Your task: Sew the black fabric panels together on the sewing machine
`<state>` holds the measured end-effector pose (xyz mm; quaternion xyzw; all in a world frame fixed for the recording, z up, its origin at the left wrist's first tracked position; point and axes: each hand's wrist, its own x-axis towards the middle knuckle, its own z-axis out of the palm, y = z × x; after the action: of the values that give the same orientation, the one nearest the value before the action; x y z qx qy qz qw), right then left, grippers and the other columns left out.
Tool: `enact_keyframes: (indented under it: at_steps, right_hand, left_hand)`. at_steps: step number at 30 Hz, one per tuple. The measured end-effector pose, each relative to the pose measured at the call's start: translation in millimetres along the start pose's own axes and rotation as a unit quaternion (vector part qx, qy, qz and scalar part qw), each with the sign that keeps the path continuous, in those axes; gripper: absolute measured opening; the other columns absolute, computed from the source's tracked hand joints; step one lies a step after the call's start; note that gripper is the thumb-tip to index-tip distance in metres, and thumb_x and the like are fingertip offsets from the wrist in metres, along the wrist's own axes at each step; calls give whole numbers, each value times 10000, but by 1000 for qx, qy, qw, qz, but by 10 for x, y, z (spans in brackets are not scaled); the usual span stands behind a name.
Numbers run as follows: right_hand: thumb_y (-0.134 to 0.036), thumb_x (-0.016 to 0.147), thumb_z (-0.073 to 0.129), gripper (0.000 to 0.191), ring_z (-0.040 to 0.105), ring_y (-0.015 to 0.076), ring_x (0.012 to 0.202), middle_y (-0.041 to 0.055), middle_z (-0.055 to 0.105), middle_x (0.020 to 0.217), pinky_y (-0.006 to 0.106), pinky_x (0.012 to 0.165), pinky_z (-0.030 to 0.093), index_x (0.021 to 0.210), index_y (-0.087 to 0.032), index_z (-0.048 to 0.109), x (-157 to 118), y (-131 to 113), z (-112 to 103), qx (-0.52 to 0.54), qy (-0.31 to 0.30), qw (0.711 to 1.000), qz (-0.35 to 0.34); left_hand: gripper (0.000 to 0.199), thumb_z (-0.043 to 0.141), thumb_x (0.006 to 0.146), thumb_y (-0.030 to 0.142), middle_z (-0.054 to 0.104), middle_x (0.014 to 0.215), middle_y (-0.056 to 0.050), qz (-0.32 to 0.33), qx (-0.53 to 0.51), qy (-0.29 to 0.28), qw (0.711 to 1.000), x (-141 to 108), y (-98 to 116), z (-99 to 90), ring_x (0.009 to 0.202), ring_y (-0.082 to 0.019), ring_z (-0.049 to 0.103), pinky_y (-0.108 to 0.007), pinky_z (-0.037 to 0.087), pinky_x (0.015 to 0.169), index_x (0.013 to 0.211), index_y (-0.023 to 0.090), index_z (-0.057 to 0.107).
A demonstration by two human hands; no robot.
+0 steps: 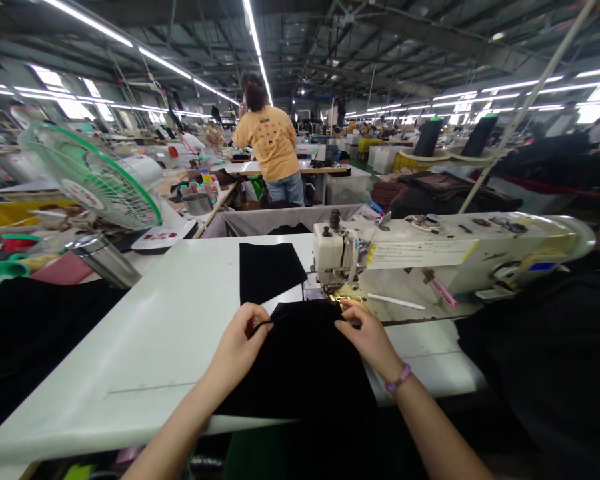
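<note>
A black fabric piece (305, 367) lies over the front of the white table, its far edge just before the needle area of the sewing machine (335, 253). My left hand (247, 330) pinches the far left corner of this fabric between thumb and fingers. My right hand (363, 327) is closed at the far right corner, close to the presser foot, with the fabric's edge at its fingertips. Behind the held fabric, a second black fabric piece (267, 270) rests flat, left of the machine's head.
The white table (145, 333) spreads to the left. A steel thermos (103, 257) and a green-rimmed fan (95, 173) stand beyond its left edge. A white stick-like tool (396, 302) lies by the machine's base. Dark cloth (550, 347) is heaped at right. A person (270, 140) stands ahead.
</note>
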<state>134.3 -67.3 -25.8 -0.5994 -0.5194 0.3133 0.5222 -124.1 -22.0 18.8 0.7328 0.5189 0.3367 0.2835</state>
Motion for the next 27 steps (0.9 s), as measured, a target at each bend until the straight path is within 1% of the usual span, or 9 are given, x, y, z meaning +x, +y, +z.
enact_keyframes:
  at_steps: [3,5,7,10,13,15,18,21,27]
  right_hand:
    - [-448,779,703,296,677,275,990,94,738,1039,431,927,509,918,-188,712,-76,-35,-26,83,-19,996,31]
    - [-452,753,747,360,689,266,955,73,753,990,426,926,519,999,-191,724,-127,-48,-31,139,7,988,59]
    - [-435,688,814,383,680,266,988,54,756,1009,424,977,499,986,-205,742,-172,-55,-36,187,49,977,85]
    - [-451,628,860,423,652,295,1080,50,749,1074,443,1062,448,969,-219,764,-241,-78,-61,197,94,970,105]
    - [-495,667,834,423,609,311,1177,52,732,1146,452,1138,374,990,-230,775,-318,-127,-104,172,121,971,112]
    - [-503,683,823,412,597,300,1204,44,733,1149,423,1145,374,987,-228,781,-366,-172,-129,178,140,967,114]
    - [-496,654,843,426,609,283,1188,47,745,1111,352,1068,464,951,-196,785,-420,-239,-148,219,165,953,127]
    - [-452,595,889,446,632,262,1146,47,750,1085,282,960,532,929,-177,783,-454,-291,-162,271,170,935,151]
    - [-344,475,951,450,664,188,1046,2,764,995,164,829,547,874,-214,788,-479,-367,-192,338,179,904,190]
  left_hand:
    - [145,687,733,273,637,1010,-24,-42,-204,29,978,-130,139,-73,867,-165,617,-283,498,793,811,201,589]
    - [179,748,691,248,642,1175,-45,-78,-296,39,951,-193,213,-105,972,-181,636,-290,498,863,823,190,641]
    - [205,779,686,245,663,1175,-54,-105,-346,52,931,-234,259,-119,983,-185,644,-291,496,893,860,183,691]
    - [196,782,727,294,695,1051,-55,-103,-358,85,924,-279,297,-120,945,-181,643,-278,497,887,874,171,741]
    - [187,757,776,353,703,1049,-60,-83,-354,116,924,-323,338,-124,970,-196,642,-281,499,897,828,173,768]
    - [190,750,788,364,715,1049,-63,-74,-356,130,922,-350,363,-131,985,-203,645,-286,496,912,822,180,781]
    - [176,789,742,354,738,978,-55,-75,-359,167,915,-376,381,-139,951,-196,653,-273,502,883,789,185,788]
    - [183,840,667,333,745,852,-31,-102,-377,201,899,-391,393,-137,839,-166,658,-245,512,799,765,190,781]
    - [196,853,654,312,735,768,-6,-115,-401,198,887,-409,421,-121,756,-114,636,-188,496,747,764,179,760]
